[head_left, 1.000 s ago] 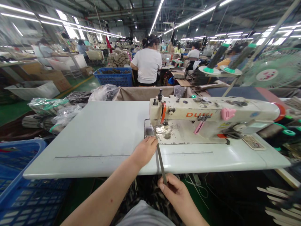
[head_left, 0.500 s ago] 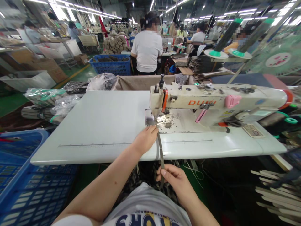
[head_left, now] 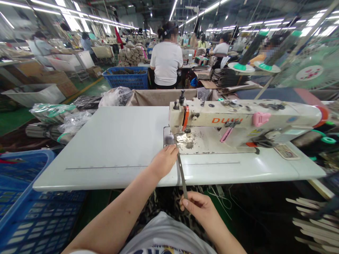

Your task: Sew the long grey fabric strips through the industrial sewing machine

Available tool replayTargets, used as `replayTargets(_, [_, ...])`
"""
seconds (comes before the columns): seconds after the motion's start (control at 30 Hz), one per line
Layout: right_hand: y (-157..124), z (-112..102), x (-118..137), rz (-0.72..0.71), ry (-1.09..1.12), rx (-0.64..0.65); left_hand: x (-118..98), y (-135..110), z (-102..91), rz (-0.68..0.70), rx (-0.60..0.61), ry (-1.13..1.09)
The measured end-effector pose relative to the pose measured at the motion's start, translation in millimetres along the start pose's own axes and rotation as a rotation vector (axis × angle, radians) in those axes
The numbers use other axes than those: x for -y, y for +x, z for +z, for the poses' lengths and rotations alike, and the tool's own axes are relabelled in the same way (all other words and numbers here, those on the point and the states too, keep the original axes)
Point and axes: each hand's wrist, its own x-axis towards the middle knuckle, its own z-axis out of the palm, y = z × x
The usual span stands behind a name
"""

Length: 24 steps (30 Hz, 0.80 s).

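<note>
A narrow grey-brown strap [head_left: 182, 173] runs from beneath the needle area of the white sewing machine [head_left: 201, 116] down over the table's front edge. My left hand [head_left: 165, 161] rests on the tabletop just in front of the presser foot, its fingers closed together on the strap. Below the edge, my right hand [head_left: 197, 206] pinches the strap's lower part between thumb and fingers. Between the two hands the strap is fairly straight, with small dark holes in it. The stitching point itself is too small to make out.
The white sewing table [head_left: 127, 141] has a printed ruler line. A blue basket [head_left: 47, 155] stands at left, by plastic-wrapped bundles [head_left: 53, 113]. Pale strips [head_left: 309, 225] hang at lower right. Thread cones [head_left: 247, 53] and a fan [head_left: 309, 72] are behind the machine. A person [head_left: 166, 60] sits ahead.
More of the strap has passed toward the machine, and its holes lie closer to my left hand. My right hand holds it nearer its lower end. The view has tilted slightly upward.
</note>
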Motion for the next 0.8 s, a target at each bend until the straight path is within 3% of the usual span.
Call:
replayTargets(0.33, [2,4,-12,0.163,0.147,0.079,2,0,1.3,0.002,-0.005,-0.003])
replayTargets(0.53, [8,3,-20,0.262,0.141,-0.056,3,-1,4.7,0.034,0.01,0.033])
replayTargets(0.67, [5,-2,-22,0.186,0.077,-0.077,5,0,6.9,0.017,0.009,0.036])
replayTargets(0.8, [3,-4,-22,-0.018,-0.271,-0.198,6,-1,9.4,0.012,0.018,0.043])
